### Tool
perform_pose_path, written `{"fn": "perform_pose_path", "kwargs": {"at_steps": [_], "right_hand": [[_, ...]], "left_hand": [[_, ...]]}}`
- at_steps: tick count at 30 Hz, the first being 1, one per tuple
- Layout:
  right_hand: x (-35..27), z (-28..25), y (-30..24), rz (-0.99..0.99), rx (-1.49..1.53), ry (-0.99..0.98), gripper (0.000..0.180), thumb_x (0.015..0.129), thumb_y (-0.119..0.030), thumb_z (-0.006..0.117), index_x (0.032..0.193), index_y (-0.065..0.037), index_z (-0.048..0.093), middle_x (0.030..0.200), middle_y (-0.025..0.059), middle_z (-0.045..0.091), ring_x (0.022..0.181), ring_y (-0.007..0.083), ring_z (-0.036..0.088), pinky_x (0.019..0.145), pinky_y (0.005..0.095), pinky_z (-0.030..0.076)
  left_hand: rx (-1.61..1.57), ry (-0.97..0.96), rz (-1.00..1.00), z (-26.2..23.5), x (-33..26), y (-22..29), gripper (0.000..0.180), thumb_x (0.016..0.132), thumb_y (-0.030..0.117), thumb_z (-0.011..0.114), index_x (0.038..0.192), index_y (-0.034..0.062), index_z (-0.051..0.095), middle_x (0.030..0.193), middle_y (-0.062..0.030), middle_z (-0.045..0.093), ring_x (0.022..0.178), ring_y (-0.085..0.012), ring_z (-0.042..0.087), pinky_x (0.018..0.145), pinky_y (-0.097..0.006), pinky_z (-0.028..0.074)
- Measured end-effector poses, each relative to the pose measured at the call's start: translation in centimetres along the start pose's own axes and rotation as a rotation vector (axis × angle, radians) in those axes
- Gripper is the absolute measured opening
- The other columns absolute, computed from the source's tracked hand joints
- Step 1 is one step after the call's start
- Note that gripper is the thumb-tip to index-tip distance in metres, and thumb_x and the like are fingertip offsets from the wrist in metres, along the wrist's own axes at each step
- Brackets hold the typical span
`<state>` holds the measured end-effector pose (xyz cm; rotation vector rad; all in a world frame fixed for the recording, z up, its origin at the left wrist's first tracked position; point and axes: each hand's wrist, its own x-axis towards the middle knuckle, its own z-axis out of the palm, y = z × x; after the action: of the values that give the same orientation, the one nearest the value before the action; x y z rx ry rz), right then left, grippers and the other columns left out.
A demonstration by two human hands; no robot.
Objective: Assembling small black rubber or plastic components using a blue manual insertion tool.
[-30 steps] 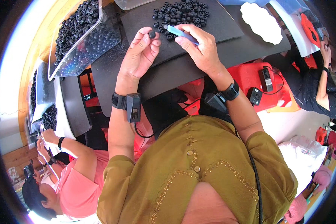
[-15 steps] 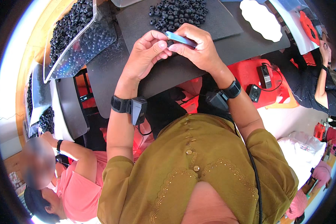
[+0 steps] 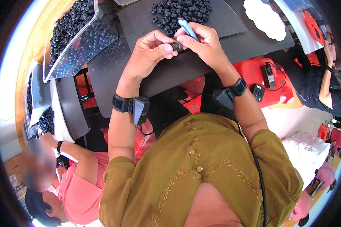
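Between thumb and fingertips, my left hand (image 3: 147, 53) pinches a small round black rubber-like part (image 3: 174, 46). Closed around a slim light-blue tool (image 3: 188, 29) is my right hand (image 3: 205, 44); the tool's blue end points up and away, and its working end is hidden by the fingers. The two hands nearly meet over the near part of the dark table (image 3: 170, 80). Just beyond them, a pile of similar black parts (image 3: 181, 14), several with holes, lies on a dark board (image 3: 134, 23).
A clear plastic bin (image 3: 98, 41) full of black parts stands at the left. A white, wavy-edged piece (image 3: 264, 19) lies at the table's right. A red stool (image 3: 254, 77) holds black devices and a cable. Co-workers sit at lower left (image 3: 81, 185) and far right (image 3: 327, 83).
My hands have drawn slightly apart, exposing the black part in my left fingers. The blue tool has tilted steeper, its free end now pointing farther away from me.
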<state>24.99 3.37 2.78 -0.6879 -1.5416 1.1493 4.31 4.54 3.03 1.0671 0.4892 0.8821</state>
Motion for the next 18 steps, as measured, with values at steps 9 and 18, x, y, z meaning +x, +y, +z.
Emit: {"fn": "perform_pose_path", "kwargs": {"at_steps": [9,18], "right_hand": [[-0.6,0.2,0.4,-0.143,-0.306,0.302,0.013,0.088,-0.012,0.068,0.095,-0.001,0.068,0.068,0.0020,0.061,0.062,0.0063,0.055,0.058,0.0234,0.043],[-0.3,0.7,-0.2,-0.185,-0.373,0.332,0.013,0.089,-0.011,0.067,0.097,-0.001,0.067,0.067,0.0025,0.059,0.058,0.0072,0.049,0.054,0.0241,0.039]], "left_hand": [[0.540,0.319,0.535,-1.5,-2.1,11.5,0.021,0.079,-0.004,0.071,0.096,0.0056,0.063,0.107,-0.0121,0.068,0.090,-0.0178,0.066,0.082,-0.029,0.054],[1.562,0.704,0.694,-4.0,-1.2,15.1,0.023,0.086,0.009,0.068,0.109,0.0105,0.069,0.121,-0.0075,0.065,0.102,-0.0158,0.063,0.090,-0.032,0.050]]}}
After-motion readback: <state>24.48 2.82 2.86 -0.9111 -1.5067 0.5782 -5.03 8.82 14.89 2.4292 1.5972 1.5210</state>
